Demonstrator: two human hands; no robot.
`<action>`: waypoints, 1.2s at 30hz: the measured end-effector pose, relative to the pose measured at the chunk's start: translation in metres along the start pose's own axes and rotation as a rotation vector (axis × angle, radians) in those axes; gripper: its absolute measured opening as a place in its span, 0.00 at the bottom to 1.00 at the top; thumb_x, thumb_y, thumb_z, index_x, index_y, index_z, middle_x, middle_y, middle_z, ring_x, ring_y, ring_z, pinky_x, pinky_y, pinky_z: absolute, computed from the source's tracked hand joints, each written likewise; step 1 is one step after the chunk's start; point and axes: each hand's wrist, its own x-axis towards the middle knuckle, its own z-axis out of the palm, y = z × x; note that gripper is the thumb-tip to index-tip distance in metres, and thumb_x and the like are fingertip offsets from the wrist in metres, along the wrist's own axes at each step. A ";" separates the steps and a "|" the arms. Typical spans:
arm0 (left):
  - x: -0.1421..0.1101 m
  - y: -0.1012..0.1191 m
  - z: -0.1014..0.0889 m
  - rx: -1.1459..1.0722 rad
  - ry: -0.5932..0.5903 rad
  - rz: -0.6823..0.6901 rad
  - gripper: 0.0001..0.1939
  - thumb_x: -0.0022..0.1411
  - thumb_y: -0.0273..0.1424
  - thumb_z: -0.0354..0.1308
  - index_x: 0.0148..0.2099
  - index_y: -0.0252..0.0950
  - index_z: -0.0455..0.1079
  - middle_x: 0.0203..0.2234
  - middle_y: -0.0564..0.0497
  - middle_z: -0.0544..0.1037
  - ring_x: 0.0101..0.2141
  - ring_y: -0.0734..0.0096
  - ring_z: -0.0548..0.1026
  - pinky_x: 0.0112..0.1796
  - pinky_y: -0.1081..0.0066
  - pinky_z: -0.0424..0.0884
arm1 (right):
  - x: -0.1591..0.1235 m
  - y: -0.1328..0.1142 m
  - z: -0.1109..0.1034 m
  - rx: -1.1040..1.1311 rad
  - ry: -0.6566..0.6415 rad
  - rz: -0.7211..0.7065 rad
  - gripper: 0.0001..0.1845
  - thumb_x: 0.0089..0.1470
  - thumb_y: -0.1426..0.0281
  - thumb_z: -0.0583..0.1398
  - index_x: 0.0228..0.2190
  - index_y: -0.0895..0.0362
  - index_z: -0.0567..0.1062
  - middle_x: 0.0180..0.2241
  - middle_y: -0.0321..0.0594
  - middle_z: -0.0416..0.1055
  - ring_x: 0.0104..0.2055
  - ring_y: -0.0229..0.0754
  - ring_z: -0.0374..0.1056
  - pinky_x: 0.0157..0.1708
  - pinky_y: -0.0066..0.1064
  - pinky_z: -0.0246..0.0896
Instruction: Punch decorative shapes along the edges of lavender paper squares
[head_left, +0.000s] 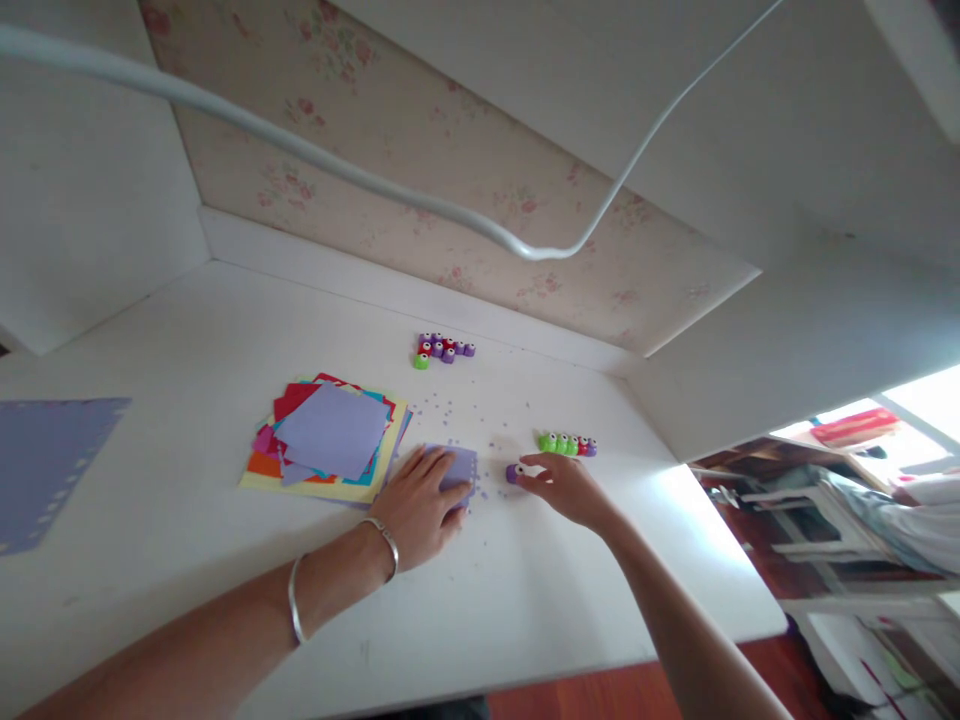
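My left hand (421, 503) lies with its fingers spread on a small purple sheet of paper (463, 466), pressing it to the table. Small punched holes run along the sheet's right edge. Just right of it, my right hand (561, 483) pinches a small purple craft punch (513, 473) at the table top. Behind that hand stands a short row of green, red and purple punches (568, 445). Tiny purple paper bits (484, 493) lie scattered around the sheet. Left of my left hand is a pile of coloured paper (335, 432), topped by a purple piece.
Further back on the white table (247, 590) sits a cluster of purple, red and green punches (442, 347). A larger purple sheet (56, 470) with notched edges lies at the far left. A white cable (420, 205) hangs across the view above the table.
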 end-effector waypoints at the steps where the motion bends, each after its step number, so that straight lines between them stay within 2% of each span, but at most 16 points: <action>1: 0.000 0.000 0.000 -0.002 -0.002 0.005 0.16 0.65 0.38 0.54 0.53 0.46 0.72 0.58 0.45 0.66 0.60 0.54 0.59 0.61 0.48 0.50 | -0.003 0.001 0.004 -0.017 0.028 -0.017 0.16 0.47 0.61 0.65 0.39 0.51 0.82 0.36 0.41 0.80 0.32 0.45 0.75 0.35 0.35 0.67; 5: 0.001 0.000 -0.003 -0.010 -0.016 0.011 0.15 0.66 0.38 0.52 0.53 0.45 0.73 0.58 0.46 0.66 0.60 0.54 0.59 0.61 0.48 0.52 | -0.013 0.007 0.010 -0.055 0.068 -0.033 0.11 0.51 0.64 0.62 0.37 0.50 0.81 0.36 0.38 0.79 0.33 0.43 0.74 0.35 0.34 0.66; 9: 0.002 0.002 -0.004 -0.009 -0.025 -0.002 0.15 0.66 0.37 0.53 0.52 0.46 0.73 0.58 0.45 0.66 0.60 0.54 0.60 0.61 0.47 0.53 | -0.022 0.021 -0.003 -0.052 0.100 0.040 0.11 0.53 0.63 0.60 0.38 0.51 0.79 0.37 0.38 0.79 0.33 0.43 0.74 0.35 0.33 0.66; 16: 0.004 0.003 -0.005 0.012 -0.010 0.008 0.15 0.65 0.38 0.54 0.51 0.46 0.74 0.57 0.44 0.67 0.59 0.53 0.62 0.60 0.46 0.55 | -0.027 0.071 -0.033 -0.128 0.193 0.159 0.14 0.53 0.61 0.59 0.39 0.51 0.78 0.40 0.40 0.79 0.36 0.46 0.75 0.39 0.37 0.65; 22: 0.005 0.001 -0.003 0.056 -0.005 0.033 0.15 0.65 0.37 0.54 0.52 0.45 0.74 0.56 0.44 0.68 0.58 0.52 0.63 0.59 0.45 0.57 | -0.027 0.110 -0.049 -0.218 0.234 0.253 0.15 0.53 0.56 0.59 0.37 0.50 0.79 0.39 0.38 0.80 0.40 0.47 0.75 0.41 0.35 0.64; 26: 0.004 -0.001 0.001 0.079 -0.002 0.057 0.16 0.65 0.36 0.54 0.53 0.46 0.73 0.57 0.44 0.67 0.58 0.51 0.63 0.59 0.46 0.58 | -0.018 0.131 -0.060 -0.306 0.323 0.386 0.17 0.52 0.55 0.58 0.38 0.50 0.80 0.40 0.39 0.79 0.44 0.49 0.74 0.39 0.34 0.64; 31: 0.004 -0.003 0.002 0.074 0.011 0.056 0.15 0.65 0.37 0.54 0.53 0.46 0.74 0.57 0.45 0.67 0.58 0.51 0.63 0.59 0.46 0.58 | 0.008 0.150 -0.064 -0.341 0.408 0.529 0.23 0.54 0.53 0.55 0.39 0.55 0.80 0.37 0.46 0.80 0.37 0.49 0.75 0.29 0.31 0.61; 36: 0.004 0.001 -0.001 0.065 -0.002 0.020 0.15 0.65 0.36 0.54 0.53 0.46 0.73 0.56 0.44 0.67 0.58 0.52 0.63 0.59 0.46 0.57 | 0.029 0.151 -0.063 -0.380 0.392 0.491 0.19 0.54 0.57 0.56 0.35 0.53 0.82 0.32 0.43 0.80 0.32 0.46 0.75 0.25 0.29 0.60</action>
